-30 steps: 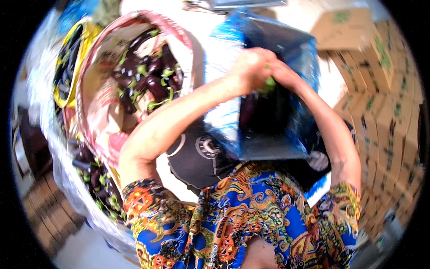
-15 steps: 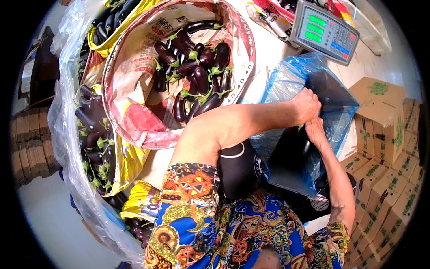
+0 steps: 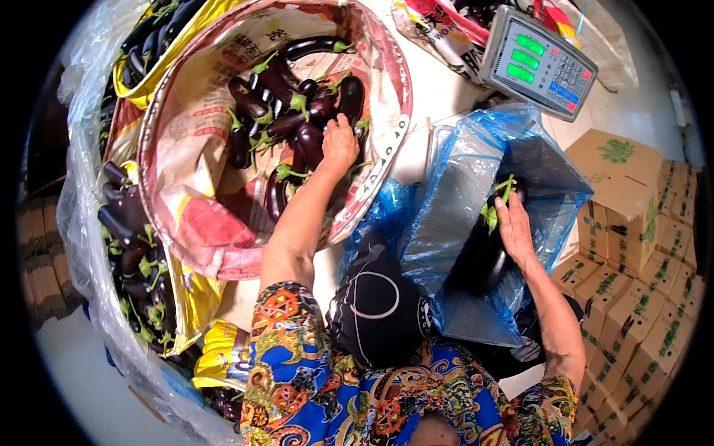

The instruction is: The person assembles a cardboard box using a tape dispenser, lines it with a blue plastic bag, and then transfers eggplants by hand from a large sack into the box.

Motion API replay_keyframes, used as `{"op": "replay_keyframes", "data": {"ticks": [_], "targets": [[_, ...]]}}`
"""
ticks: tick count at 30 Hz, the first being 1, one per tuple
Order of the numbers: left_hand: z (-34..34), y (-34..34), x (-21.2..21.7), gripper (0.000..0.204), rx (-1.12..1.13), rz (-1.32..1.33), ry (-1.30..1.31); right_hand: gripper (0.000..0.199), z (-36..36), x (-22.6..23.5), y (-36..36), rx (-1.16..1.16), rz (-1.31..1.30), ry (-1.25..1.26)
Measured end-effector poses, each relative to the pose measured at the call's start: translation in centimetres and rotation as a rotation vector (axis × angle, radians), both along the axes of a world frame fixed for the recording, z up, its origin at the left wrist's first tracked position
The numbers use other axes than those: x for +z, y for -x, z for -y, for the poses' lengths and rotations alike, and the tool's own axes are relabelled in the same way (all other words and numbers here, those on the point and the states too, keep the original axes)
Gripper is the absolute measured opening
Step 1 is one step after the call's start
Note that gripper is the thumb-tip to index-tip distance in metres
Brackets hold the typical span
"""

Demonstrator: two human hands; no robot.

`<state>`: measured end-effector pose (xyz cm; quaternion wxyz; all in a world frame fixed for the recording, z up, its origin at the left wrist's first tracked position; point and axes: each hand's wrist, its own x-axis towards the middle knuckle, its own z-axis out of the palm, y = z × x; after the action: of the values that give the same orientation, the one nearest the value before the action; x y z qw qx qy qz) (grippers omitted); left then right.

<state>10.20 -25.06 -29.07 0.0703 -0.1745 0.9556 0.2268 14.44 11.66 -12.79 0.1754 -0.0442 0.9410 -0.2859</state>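
Inside the round, red-rimmed basket (image 3: pixel 204 256), my left hand (image 3: pixel 340 145) is down among dark purple eggplants (image 3: pixel 301 108) with green stems. Its fingers bend over one eggplant, mostly hidden beneath them. My right hand (image 3: pixel 515 227) lies with fingers stretched out against eggplants (image 3: pixel 480 256) in a box lined with a blue plastic bag (image 3: pixel 439 223). Those eggplants lie lengthwise, green stem ends toward the far side. The right palm and lower fingers cover part of them.
A scale display (image 3: pixel 539 63) with green lit digits stands at the far right. Printed cartons (image 3: pixel 613 297) are stacked on the right. Along the left, clear plastic sheeting (image 3: pixel 82 193) edges more eggplants (image 3: pixel 137 260) and yellow sacks (image 3: pixel 223 349). My dark-clad knee (image 3: pixel 379 316) sits between basket and box.
My left hand has moved from the blue bag across to the basket. My right hand has left the left hand and flattened onto the eggplants in the box. The view has shifted slightly.
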Motion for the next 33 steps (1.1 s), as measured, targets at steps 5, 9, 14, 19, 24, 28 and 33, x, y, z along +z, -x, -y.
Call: {"op": "replay_keyframes", "data": {"ticks": [5, 9, 14, 19, 24, 28, 33], "targets": [[-0.7, 3.0, -0.8, 0.047, 0.159, 0.087, 0.011, 0.062, -0.6, 0.3, 0.2, -0.098, 0.095, -0.005], [3.7, 1.4, 1.6, 0.028, 0.467, 0.023, -1.292, 0.058, 0.2, 1.2, 0.9, -0.194, 0.181, 0.104], [3.9, -3.2, 11.2, 0.035, 0.311, -0.128, -1.632, 0.052, 0.1, 1.8, 1.5, -0.221, 0.23, 0.113], [1.8, -5.9, 18.8, 0.059, 0.085, -0.144, -1.537, 0.042, -1.3, 4.1, 2.7, -0.16, 0.094, 0.187], [-2.7, -6.4, 24.4, 0.057, -0.077, 0.048, -1.556, 0.036, -4.7, 5.6, 5.4, -0.194, -0.157, 0.243], [-8.4, -5.5, 26.5, 0.052, -0.2, 0.382, -1.511, 0.034, -7.3, 6.1, 5.7, -0.318, -0.068, 0.173], [-17.7, -4.5, 26.1, 0.041, -0.212, 0.68, -1.455, 0.035, -8.1, 6.6, 4.5, -0.219, -0.057, 0.086]]}}
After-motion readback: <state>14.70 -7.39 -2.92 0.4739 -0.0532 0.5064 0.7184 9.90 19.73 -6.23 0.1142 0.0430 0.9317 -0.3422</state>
